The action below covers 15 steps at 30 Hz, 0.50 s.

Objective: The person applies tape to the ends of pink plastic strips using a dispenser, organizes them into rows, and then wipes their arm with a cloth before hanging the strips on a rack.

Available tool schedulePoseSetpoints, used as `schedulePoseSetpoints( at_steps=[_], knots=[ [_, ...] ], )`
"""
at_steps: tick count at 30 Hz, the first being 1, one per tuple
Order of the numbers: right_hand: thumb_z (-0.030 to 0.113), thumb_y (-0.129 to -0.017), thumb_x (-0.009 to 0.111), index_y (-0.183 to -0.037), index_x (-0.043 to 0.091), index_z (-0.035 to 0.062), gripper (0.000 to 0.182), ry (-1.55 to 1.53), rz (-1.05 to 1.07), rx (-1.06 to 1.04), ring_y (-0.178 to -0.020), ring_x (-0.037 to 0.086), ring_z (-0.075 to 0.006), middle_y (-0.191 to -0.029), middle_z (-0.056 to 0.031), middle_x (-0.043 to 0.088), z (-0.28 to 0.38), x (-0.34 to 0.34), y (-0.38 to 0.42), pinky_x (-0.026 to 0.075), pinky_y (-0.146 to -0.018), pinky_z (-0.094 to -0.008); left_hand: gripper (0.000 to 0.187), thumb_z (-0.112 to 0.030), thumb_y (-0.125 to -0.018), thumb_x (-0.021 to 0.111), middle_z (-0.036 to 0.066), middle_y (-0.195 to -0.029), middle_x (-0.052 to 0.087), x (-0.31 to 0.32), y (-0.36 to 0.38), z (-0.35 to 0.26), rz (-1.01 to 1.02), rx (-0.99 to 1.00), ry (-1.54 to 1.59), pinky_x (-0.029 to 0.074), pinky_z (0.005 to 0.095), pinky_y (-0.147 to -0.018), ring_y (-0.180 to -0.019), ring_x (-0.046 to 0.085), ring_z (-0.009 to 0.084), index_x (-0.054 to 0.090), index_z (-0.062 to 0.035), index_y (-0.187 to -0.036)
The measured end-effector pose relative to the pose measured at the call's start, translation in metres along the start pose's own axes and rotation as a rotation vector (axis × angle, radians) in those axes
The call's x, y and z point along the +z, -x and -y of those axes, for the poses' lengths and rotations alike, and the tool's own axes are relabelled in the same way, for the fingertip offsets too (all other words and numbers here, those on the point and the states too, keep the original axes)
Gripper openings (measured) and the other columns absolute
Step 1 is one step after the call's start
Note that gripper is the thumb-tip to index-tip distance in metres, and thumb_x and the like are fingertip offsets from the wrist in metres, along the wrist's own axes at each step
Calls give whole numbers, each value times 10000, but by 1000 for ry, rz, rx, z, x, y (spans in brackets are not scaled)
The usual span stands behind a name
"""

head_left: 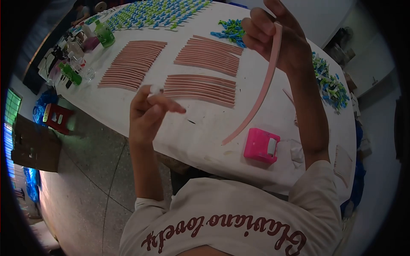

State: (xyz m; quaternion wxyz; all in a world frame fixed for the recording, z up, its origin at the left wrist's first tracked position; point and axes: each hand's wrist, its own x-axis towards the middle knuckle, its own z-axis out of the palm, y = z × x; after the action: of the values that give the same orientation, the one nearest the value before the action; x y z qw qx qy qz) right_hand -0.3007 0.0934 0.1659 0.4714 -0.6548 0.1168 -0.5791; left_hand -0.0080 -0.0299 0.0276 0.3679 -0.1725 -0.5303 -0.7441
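A long pink strip (265, 85) hangs curved from my right hand (279, 38), its upper end pinched between the fingers. My left hand (151, 111) is raised above the near edge of the table, with something white on one finger; its fingers are bent and apart, with no strip between them. Beyond it lie pink strips in three groups: one at the left (132, 64), one at the upper middle (207, 55) and one just below that (200, 89). A bright pink box-like holder (261, 146) stands below the hanging strip, with a pale part on its side.
Blue and green pieces (158, 15) cover the table's far end, with piles at the back (230, 32) and right (331, 83). Green bottles (103, 34) stand at the left edge of the white table (188, 128). A red stool (58, 118) and cardboard box (36, 143) are on the floor.
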Motion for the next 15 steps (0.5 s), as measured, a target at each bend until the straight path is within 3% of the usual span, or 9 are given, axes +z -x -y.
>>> schedulePoseSetpoints(
  at_steps=[2, 6, 8, 15],
  knots=[
    [157, -966, 573, -1065, 537, 74, 134, 59, -21, 7, -760, 617, -124, -888, -77, 633, 2, 2, -11, 518, -657, -259, 430, 8, -901, 626, 172, -1020, 699, 15, -31, -20, -96, -48, -252, 566, 423, -860, -982, 686, 282, 510, -95, -1302],
    [160, -969, 568, -1072, 549, 68, 139, 159, -62, 22, -770, 616, -128, -899, -74, 631, -3, 8, -32, 518, -667, -263, 406, 60, -870, 644, 168, -1039, 701, 63, -79, -26, -13, 10, -333, 576, 369, -852, -1001, 681, 252, 494, -45, -1233],
    [162, -971, 566, -1075, 555, 65, 143, 219, -98, 33, -775, 615, -130, -905, -72, 630, -2, 10, -38, 518, -672, -265, 429, 96, -819, 682, 172, -1029, 704, 78, -86, -23, -116, -88, -295, 589, 333, -821, -971, 691, 224, 453, -24, -1161],
    [168, -976, 558, -1086, 576, 56, 159, 423, -294, 93, -793, 614, -136, -924, -66, 627, -2, 12, -27, 517, -690, -272, 505, 127, -768, 704, 154, -934, 706, 73, -69, 5, -169, -156, -61, 599, 335, -782, -869, 706, 215, 418, -46, -1147]
  ],
)
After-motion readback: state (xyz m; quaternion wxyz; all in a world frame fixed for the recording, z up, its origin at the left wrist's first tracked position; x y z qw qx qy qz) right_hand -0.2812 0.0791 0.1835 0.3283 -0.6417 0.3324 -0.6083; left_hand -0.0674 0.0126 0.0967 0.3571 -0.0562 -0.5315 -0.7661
